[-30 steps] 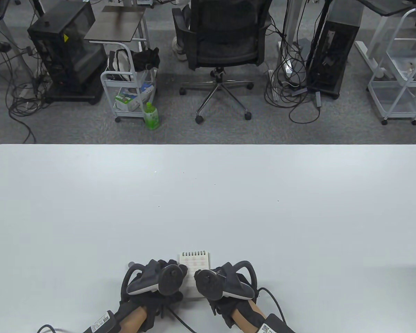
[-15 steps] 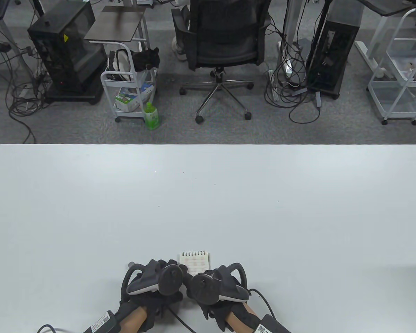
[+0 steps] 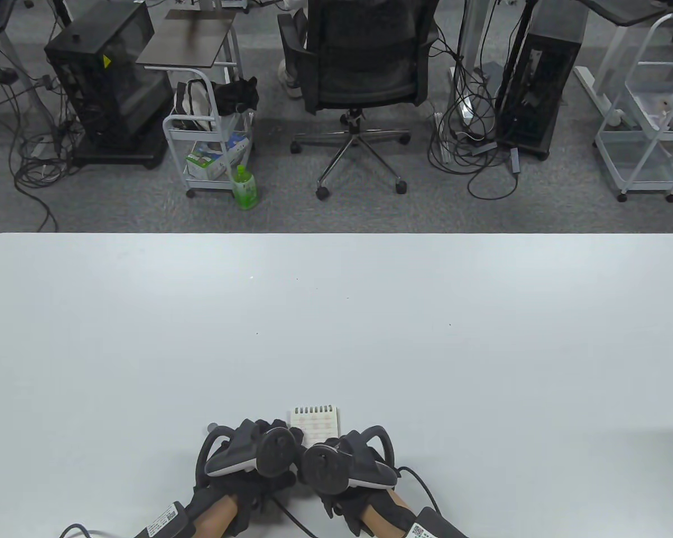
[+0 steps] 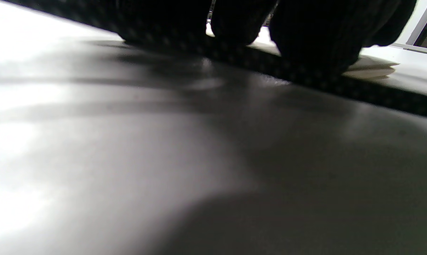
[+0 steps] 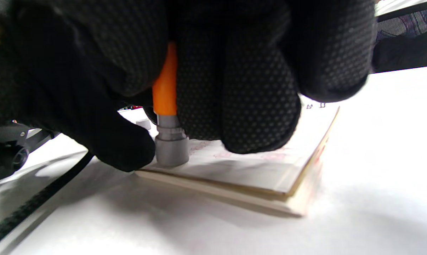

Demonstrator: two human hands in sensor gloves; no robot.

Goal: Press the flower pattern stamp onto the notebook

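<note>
A small spiral notebook (image 3: pixel 316 423) lies open near the table's front edge, with faint pink stamped prints on its page. My right hand (image 3: pixel 336 468) grips an orange stamp with a grey head (image 5: pixel 171 148). The head stands pressed on the near left corner of the notebook page (image 5: pixel 270 170). My left hand (image 3: pixel 258 457) rests on the table at the notebook's left side, fingers down by its edge (image 4: pixel 312 42). In the table view both trackers hide the stamp and the notebook's near half.
The white table (image 3: pixel 336 325) stretches wide behind the notebook. Glove cables (image 3: pixel 291 518) trail off the front edge. An office chair (image 3: pixel 364 84), carts and computer towers stand on the floor beyond the far edge.
My right hand has moved left and a little toward me, until its tracker sits against the left one. The left hand and notebook have stayed put.
</note>
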